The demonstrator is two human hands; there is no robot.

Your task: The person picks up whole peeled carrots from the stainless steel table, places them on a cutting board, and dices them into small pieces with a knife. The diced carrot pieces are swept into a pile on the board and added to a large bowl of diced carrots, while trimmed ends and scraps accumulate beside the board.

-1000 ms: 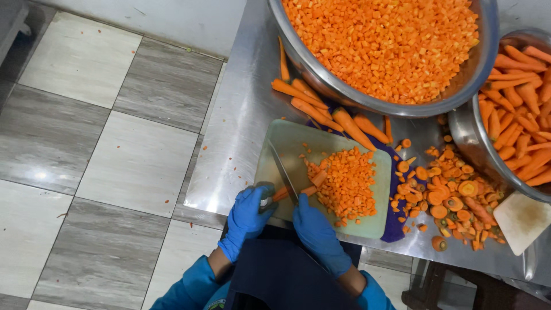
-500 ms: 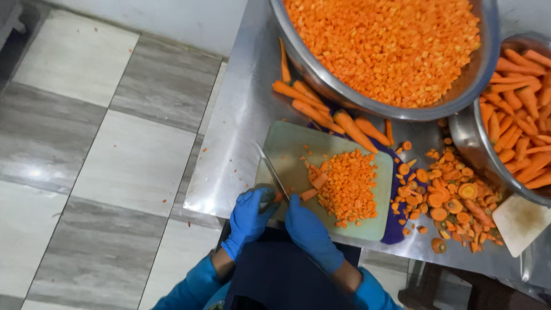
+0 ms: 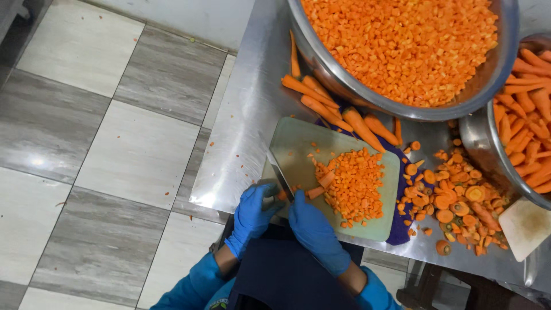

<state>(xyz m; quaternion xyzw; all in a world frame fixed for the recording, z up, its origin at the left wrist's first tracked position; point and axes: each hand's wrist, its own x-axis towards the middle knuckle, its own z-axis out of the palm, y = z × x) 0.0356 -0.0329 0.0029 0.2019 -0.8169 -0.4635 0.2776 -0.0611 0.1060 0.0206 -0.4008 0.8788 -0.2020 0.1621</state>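
Steel worktop [image 3: 241, 149], seen from overhead, w/ a pale green cutting board [image 3: 298, 146] near its front edge. Both hands in blue gloves, at the board's near-left corner.

Left hand [image 3: 252, 212]: fingers curled down over the stub of a carrot piece [image 3: 315, 192] at the board edge; most of the piece is hidden under the glove, only its orange end shows to the right of the blade.

Right hand [image 3: 313, 229]: fist closed round the handle of a knife [image 3: 279, 172] (handle itself hidden by the glove). Blade runs away from the person, tilted up-left, edge down on the board just beside the left fingertips.

Diced carrot pile [image 3: 353, 183] sits centre-right on the board, touching the cut end of the piece.

Whole peeled carrots [image 3: 327, 109] lie at the board's far edge, against a big steel bowl [image 3: 396, 109] full of dice. Second bowl [image 3: 476, 143] at right holds peeled carrots. Heap of carrot tops and trimmings [image 3: 459, 201] lies on the worktop betw. board and second bowl. Grey-and-white tiled floor [image 3: 103, 149] to the left.
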